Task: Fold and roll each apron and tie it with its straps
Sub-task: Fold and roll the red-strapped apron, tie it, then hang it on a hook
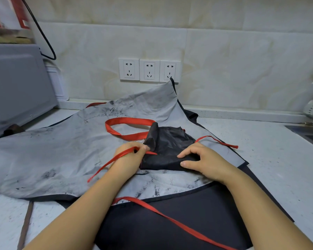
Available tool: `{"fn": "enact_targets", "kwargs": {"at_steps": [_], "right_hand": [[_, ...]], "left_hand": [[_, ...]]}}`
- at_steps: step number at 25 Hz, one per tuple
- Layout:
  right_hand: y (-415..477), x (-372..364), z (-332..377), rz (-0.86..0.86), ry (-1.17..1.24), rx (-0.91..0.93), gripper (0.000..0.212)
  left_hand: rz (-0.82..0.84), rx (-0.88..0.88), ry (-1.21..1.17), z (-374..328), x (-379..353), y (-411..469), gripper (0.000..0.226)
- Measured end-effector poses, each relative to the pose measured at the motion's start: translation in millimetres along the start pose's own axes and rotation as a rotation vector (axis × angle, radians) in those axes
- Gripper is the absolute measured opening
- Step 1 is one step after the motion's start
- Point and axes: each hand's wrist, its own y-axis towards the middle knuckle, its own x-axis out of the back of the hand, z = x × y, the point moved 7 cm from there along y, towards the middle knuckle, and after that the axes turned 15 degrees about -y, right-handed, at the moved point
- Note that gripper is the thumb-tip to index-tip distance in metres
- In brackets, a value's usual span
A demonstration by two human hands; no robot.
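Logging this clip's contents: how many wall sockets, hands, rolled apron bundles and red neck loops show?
Wall sockets: 3
Hands: 2, left hand gripping a red strap, right hand
Rolled apron bundle: 1
Red neck loop: 1
Total: 7

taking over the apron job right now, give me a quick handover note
Left hand: grips a thin red strap beside the rolled black apron bundle.
Right hand: holds the bundle, thumb and fingers on its near edge.
Done: this apron is folded and rolled, lying on a spread grey stained apron on the white counter.
Left: tie the bundle with its straps; another red strap lies loose to its right. Then the spread apron.
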Motion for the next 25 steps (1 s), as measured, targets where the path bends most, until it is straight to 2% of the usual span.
{"fn": "enact_targets", "kwargs": {"at_steps": [3,5,7,9,10,11,12,13,14,16,17,19,23,25], "right_hand": [[2.2,-1.7,-3.7,-0.019,0.047,-0.044,0.013],[4.3,-1.4,-3.9,-0.036,0.063,-0.051,0.012],[7.5,-2.6,-4.6,-0.053,0.077,-0.055,0.011],[10.9,-4.2,-6.6,-0.067,0.092,-0.062,0.011],[12.4,-4.3,-8.0,-0.073,0.099,-0.066,0.011],[13.9,-4.3,-8.8,-0.078,0.109,-0.069,0.011],[15.0,-4.7,-10.7,-0.081,0.117,-0.073,0.011],[15.5,-5.0,-11.1,-0.082,0.125,-0.074,0.011],[16.1,-6.0,-11.1,-0.084,0.134,-0.075,0.011],[15.9,-7.3,-11.2,-0.116,0.141,-0.082,0.012],[14.8,-6.4,-11.8,-0.144,0.123,-0.091,0.013],[10.4,-0.8,-14.6,-0.175,0.1,-0.107,0.02],[4.5,-0.1,-12.8,-0.027,0.089,-0.073,0.038],[4.7,3.2,-8.4,-0.033,0.076,-0.041,0.032]], "left_hand": [[-0.038,-0.053,0.026,5.6,20.3,5.7,0.027],[-0.116,-0.068,0.104,11.6,43.9,9.1,0.042],[-0.29,-0.03,0.214,18.2,77.5,12.0,0.054],[-0.567,0.032,0.265,12.3,113.2,4.3,0.065],[-0.688,-0.03,0.248,-1.3,120.7,-3.9,0.068],[-0.738,-0.222,0.24,-21.8,116.9,-11.0,0.064],[-0.666,-0.46,0.25,-43.3,97.4,-16.4,0.053],[-0.484,-0.642,0.271,-59.5,66.4,-20.2,0.041],[-0.229,-0.724,0.301,-63.4,30.0,-22.0,0.031],[0.181,-0.647,0.379,-49.2,-26.9,-24.8,0.03],[0.277,-0.578,0.417,-38.9,-41.6,-24.2,0.037],[0.285,-0.537,0.429,-29.9,-48.0,-19.1,0.042],[0.244,-0.492,0.376,-37.9,-39.8,-19.8,0.037],[0.272,-0.414,0.312,-37.0,-35.7,-22.3,0.026]]}}
